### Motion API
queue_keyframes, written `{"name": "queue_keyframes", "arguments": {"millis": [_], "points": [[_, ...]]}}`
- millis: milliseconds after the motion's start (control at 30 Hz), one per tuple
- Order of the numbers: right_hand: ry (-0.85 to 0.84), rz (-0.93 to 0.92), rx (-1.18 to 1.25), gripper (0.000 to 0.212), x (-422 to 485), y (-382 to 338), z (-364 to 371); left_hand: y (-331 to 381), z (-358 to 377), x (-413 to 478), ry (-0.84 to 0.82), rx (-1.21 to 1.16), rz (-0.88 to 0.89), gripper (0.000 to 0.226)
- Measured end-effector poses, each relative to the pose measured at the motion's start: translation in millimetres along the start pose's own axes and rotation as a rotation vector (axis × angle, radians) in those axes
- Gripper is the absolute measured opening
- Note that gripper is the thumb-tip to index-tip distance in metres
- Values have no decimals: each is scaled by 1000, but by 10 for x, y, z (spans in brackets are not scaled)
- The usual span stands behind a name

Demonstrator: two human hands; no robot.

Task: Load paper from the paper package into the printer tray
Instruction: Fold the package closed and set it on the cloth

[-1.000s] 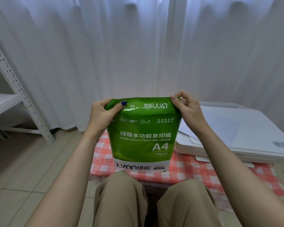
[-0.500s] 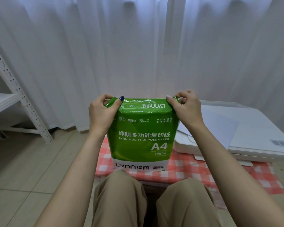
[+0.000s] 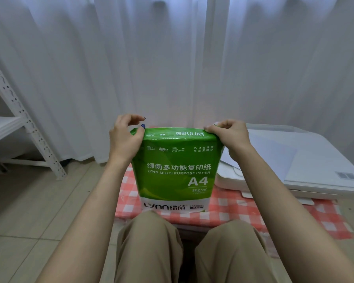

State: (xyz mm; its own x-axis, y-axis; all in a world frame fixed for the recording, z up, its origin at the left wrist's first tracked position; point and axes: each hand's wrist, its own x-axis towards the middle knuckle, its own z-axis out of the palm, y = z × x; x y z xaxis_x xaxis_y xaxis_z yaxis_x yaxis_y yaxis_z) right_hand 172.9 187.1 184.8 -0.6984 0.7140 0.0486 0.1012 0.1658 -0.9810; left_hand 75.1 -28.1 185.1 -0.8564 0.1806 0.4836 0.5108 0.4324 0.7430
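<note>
A green and white A4 paper package stands upright on its short end on the low table, right in front of my knees. My right hand pinches the wrapper at the package's top right corner. My left hand rests against the top left corner; its thumb presses the wrapper while its fingers are lifted and spread above the edge. The white printer sits on the table to the right of the package, with a loose white sheet lying on its lid. The package top looks sealed.
A red and white checked cloth covers the low table. White curtains hang close behind it. A white metal shelf rack stands at the left on the tiled floor. My knees in beige trousers press against the table's front.
The fingers of my left hand have lifted off the top left corner and spread, leaving only the thumb on the wrapper. The package stands slightly straighter; my right hand keeps its pinch.
</note>
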Motion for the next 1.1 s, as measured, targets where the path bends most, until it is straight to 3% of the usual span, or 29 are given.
{"name": "queue_keyframes", "arguments": {"millis": [100, 167, 300, 433, 633, 833, 1000, 1100], "points": [[-158, 148, 35, 23, 14, 9, -11, 130, -29, 45, -98, 299, 135, 30], [-171, 170, 67, 28, 10, 4, 14, 314, 51, 56, -157, 450, 165, 35], [-152, 181, 196, 9, -32, -24, 45, 779, 522, -76, -345, 476, 240, 32], [-178, 149, 181, 16, -16, 18, -93, 845, 760, -33, -475, 576, 160, 37], [-191, 165, 244, 19, 0, 56, -128, 573, 444, 58, -466, 602, 115, 50], [-192, 157, 270, 23, 38, 1, -91, 217, 42, 314, -484, 480, -83, 46], [-213, 175, 295, 24, 53, 2, -95, 121, -122, 266, -560, 77, -272, 33], [-203, 211, 322, 25, 63, -18, -79, 128, -103, 250, -562, 29, -320, 31]]}}
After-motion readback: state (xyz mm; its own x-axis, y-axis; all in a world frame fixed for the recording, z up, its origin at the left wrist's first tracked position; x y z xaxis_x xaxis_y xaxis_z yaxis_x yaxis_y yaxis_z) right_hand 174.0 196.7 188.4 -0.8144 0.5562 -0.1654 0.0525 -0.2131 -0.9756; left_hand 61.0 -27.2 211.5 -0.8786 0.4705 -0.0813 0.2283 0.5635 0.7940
